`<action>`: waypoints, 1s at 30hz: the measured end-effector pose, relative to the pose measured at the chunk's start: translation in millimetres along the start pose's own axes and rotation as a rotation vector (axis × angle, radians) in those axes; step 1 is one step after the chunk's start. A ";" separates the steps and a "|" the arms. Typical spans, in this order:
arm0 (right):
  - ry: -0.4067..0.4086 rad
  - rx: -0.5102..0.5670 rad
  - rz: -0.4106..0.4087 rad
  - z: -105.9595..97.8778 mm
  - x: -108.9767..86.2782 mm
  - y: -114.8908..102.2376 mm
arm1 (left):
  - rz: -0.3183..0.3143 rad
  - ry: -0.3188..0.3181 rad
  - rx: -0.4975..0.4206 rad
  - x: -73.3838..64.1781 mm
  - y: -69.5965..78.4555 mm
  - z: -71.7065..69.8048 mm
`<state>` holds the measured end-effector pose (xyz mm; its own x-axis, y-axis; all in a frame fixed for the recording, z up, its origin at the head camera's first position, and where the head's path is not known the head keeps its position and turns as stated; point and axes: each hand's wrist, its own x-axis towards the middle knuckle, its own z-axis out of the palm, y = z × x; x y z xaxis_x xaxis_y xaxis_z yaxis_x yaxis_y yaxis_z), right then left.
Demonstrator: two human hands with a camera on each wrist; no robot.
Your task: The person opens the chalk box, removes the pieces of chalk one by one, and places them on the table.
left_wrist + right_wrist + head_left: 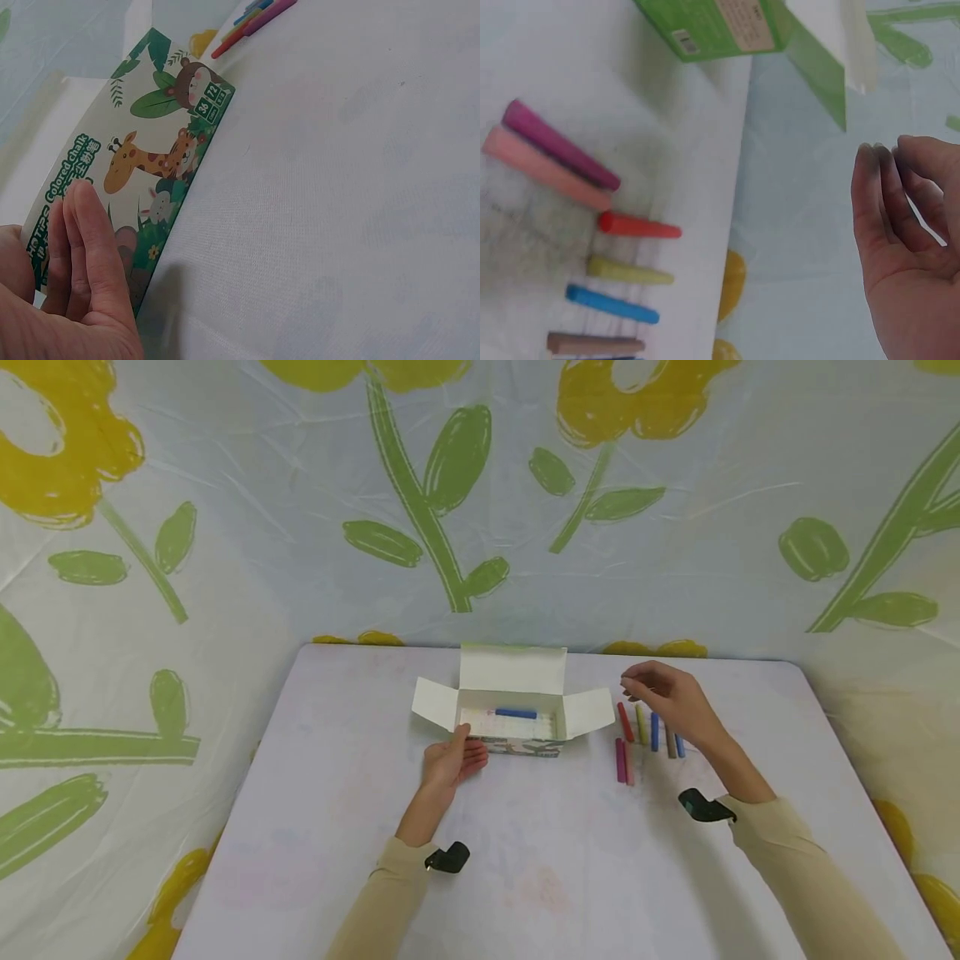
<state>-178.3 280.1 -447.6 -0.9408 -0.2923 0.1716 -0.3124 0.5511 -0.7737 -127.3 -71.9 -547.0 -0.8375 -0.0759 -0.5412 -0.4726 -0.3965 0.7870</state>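
A chalk box [522,747] stands on the table with its lid and side flaps folded out. Its front, in the left wrist view, has printed animals [142,161] and the words "Colored Chalk". Inside, a blue chalk stick [516,714] lies over a row of white ones. My left hand [447,762] grips the box's front left part, thumb over the rim and fingers along the front. Above the loose chalks, my right hand [670,696] is raised with thumb and fingertips close together. Nothing shows between its fingertips [867,154] in the right wrist view.
Right of the box lie several loose chalk sticks, among them a red one [625,722], a yellow-green one [641,725], a brown one [671,742] and a purple one [620,761]. A flower-printed cloth [510,527] hangs behind the white table [525,860].
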 end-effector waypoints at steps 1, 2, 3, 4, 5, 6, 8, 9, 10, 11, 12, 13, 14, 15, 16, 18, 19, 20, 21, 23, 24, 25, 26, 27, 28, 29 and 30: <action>-0.003 0.012 -0.005 2.1 2.8 -3.6 | 0.000 0.002 0.000 0.3 0.0 -0.3; -0.007 0.019 -0.009 4.6 5.7 -6.8 | 0.000 0.004 -0.001 0.5 0.0 -0.6; -0.014 0.027 -0.013 7.4 8.7 -10.4 | 0.001 0.006 -0.002 0.5 0.0 -0.9; -0.022 0.031 -0.017 10.4 11.7 -13.9 | 0.001 0.009 -0.003 0.6 0.1 -1.1; -0.030 0.037 -0.019 13.4 14.6 -17.1 | 0.001 0.011 -0.006 0.5 0.3 -1.3; -0.040 0.044 -0.021 16.6 17.4 -19.5 | 0.002 0.013 -0.007 0.4 0.3 -1.4; -0.062 0.060 -0.014 22.9 22.8 -24.9 | 0.006 0.015 -0.009 0.0 0.2 -1.7; -0.074 0.065 -0.010 25.8 25.2 -27.5 | 0.005 0.016 -0.009 -0.4 0.1 -1.7; -0.085 0.069 -0.005 28.6 27.3 -29.7 | 0.004 0.017 -0.007 -0.7 0.1 -1.6; -0.095 0.072 0.001 31.4 29.5 -31.5 | 0.004 0.016 -0.008 -1.0 0.0 -1.5; -0.106 0.070 0.002 34.2 31.5 -33.2 | 0.003 0.016 -0.009 -1.2 -0.2 -1.4; -0.117 0.066 0.005 36.9 33.6 -35.1 | 0.003 0.016 -0.010 -1.6 -0.3 -1.2; -0.129 0.059 0.002 39.6 35.4 -36.3 | 0.005 0.016 -0.011 -1.9 -0.3 -0.9; -0.139 0.055 -0.003 42.5 37.3 -37.1 | 0.001 0.017 -0.012 -2.2 0.0 -0.7; -0.151 0.058 -0.007 45.2 39.0 -37.7 | 0.001 0.017 -0.011 -2.4 0.2 -0.5; -0.174 0.059 -0.018 50.8 41.9 -37.2 | 0.002 0.016 -0.013 -2.4 0.2 -0.2; -0.185 0.059 -0.024 53.8 43.1 -36.6 | 0.004 0.014 -0.013 -2.4 0.4 0.0; -0.196 0.059 -0.031 56.5 43.7 -36.7 | 0.003 0.012 -0.014 -2.4 0.6 0.0; -0.206 0.061 -0.036 59.3 44.3 -36.3 | 0.003 0.011 -0.013 -2.3 0.9 0.2; -0.222 0.057 -0.057 65.1 44.9 -35.9 | 0.003 0.005 -0.014 -2.1 0.9 0.2; -0.228 0.057 -0.065 68.3 45.2 -36.0 | 0.005 0.002 -0.013 -2.1 1.0 0.1; -0.233 0.059 -0.075 71.5 45.1 -36.8 | 0.004 0.000 -0.013 -1.9 1.1 0.1; -0.240 0.060 -0.083 74.6 45.1 -37.3 | 0.003 -0.001 -0.013 -1.7 1.2 0.1; -0.247 0.062 -0.091 78.1 45.5 -36.9 | 0.004 -0.003 -0.013 -1.7 1.1 0.2; -0.252 0.067 -0.097 81.6 45.8 -36.6 | 0.002 -0.004 -0.014 -1.5 0.8 0.1; -0.259 0.070 -0.100 85.4 46.0 -36.4 | 0.001 -0.005 -0.014 -1.3 0.6 0.0; -0.269 0.078 -0.101 88.8 46.3 -36.1 | 0.003 -0.006 -0.015 -1.2 0.3 -0.1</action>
<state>-198.9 177.3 -465.8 -0.8336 -0.5450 0.0901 -0.3817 0.4502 -0.8072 -126.4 -72.0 -546.2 -0.8406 -0.0713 -0.5370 -0.4661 -0.4098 0.7841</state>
